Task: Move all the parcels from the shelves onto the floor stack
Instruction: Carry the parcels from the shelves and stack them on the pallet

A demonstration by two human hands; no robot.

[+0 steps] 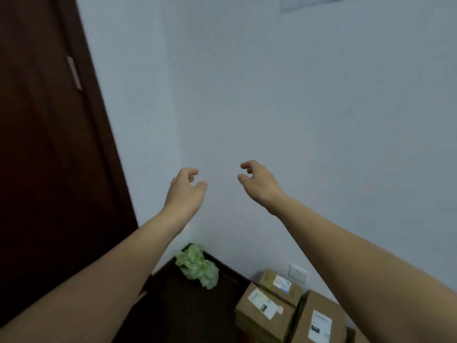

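Note:
Both of my arms reach forward toward a bare pale wall. My left hand (185, 191) is raised at the centre, fingers curled loosely apart, holding nothing. My right hand (257, 183) hovers a little to its right, also empty with fingers apart. Far below, at the bottom right, brown cardboard parcels with white labels sit together on the dark floor: one in front (264, 315), a smaller one behind it against the wall (279, 284), and a larger one to the right (319, 320). No shelves are in view.
A dark brown door (49, 144) fills the left side. A crumpled green bag (197, 266) lies on the floor in the corner. A white wall socket (298, 274) sits low on the wall behind the parcels.

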